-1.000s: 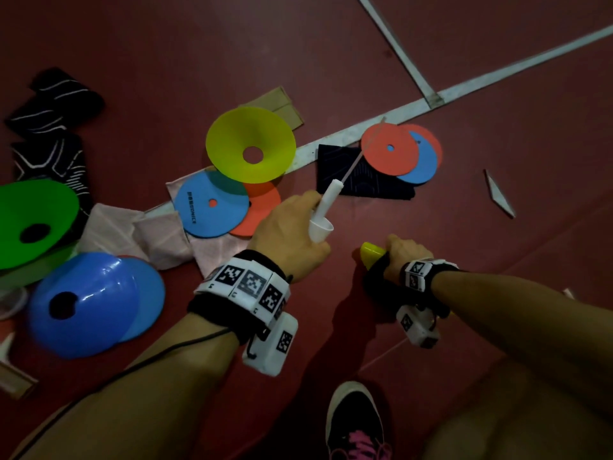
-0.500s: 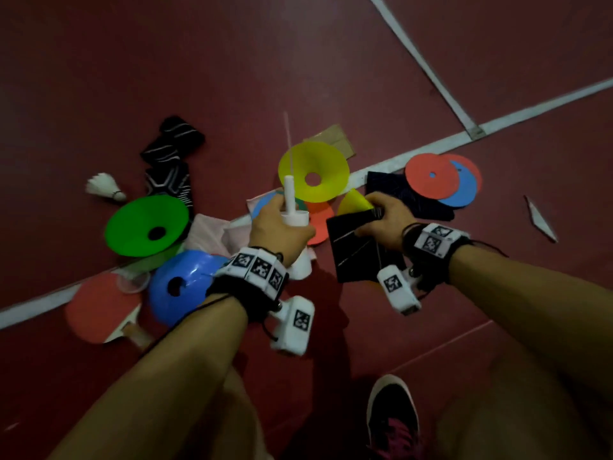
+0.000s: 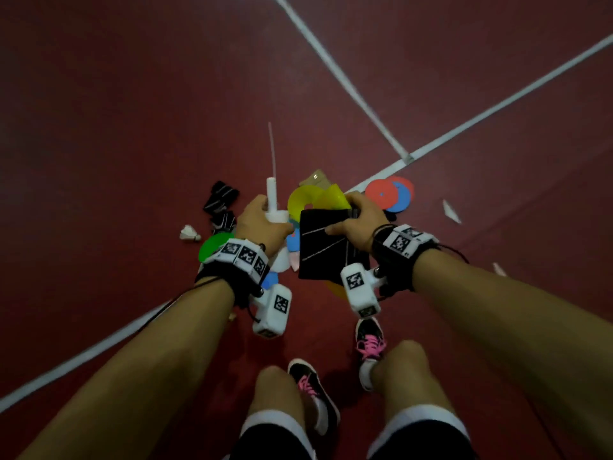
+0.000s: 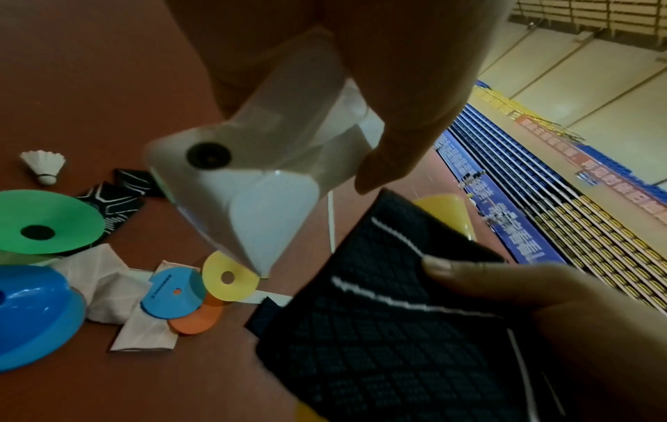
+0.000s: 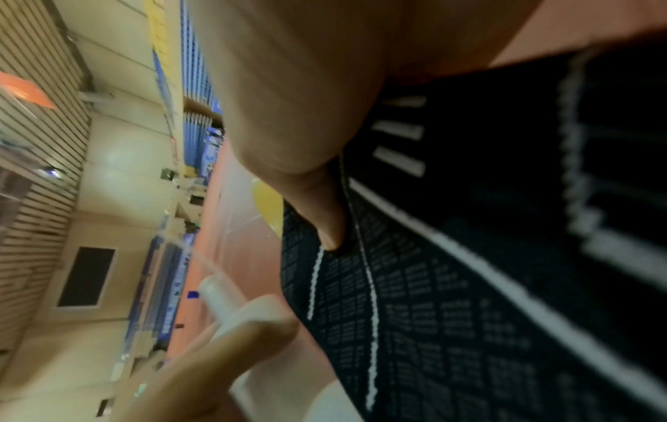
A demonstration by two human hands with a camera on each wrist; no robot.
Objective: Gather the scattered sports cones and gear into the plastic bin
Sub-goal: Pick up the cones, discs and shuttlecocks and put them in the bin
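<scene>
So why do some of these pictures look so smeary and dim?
Head view: dim overall, court lines bowed by the wide lens. Left wrist view: the white holder sits too close and blurs, while the shuttlecock stays fairly crisp. Right wrist view: tilted and streaked, the black cloth smeared.

You now stand upright, where a second ago you crouched over the floor [image 3: 132, 127]; your shoes [image 3: 370, 343] and both knees have come into the head view. Your right hand [image 3: 360, 224] has lifted the black cloth [image 3: 323, 250] and the yellow cone [image 3: 333, 197] off the floor and carries them in one grip. Your left hand [image 3: 262, 224] has turned the white holder [image 3: 272, 207] so its thin rod points away from you, and both hands have drawn close together.
</scene>
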